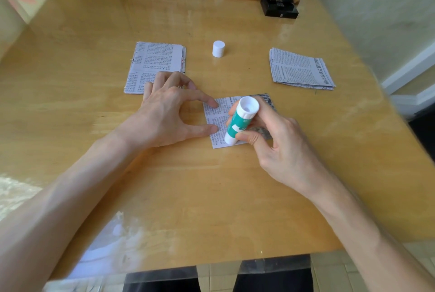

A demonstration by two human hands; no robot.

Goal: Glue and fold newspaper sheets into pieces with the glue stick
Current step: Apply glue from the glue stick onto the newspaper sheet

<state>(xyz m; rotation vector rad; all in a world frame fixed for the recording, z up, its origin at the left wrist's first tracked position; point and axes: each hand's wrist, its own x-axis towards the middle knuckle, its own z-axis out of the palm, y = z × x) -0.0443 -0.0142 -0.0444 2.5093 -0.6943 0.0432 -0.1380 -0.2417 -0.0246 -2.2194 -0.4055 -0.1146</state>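
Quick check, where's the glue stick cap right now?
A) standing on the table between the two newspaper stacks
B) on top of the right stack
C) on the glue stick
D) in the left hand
A: the white cap stands upright on the bare table, between the left newspaper stack and the right newspaper stack, while the right hand holds the uncapped glue stick.

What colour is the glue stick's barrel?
Teal green with white ends; the head view shows the glue stick clearly.
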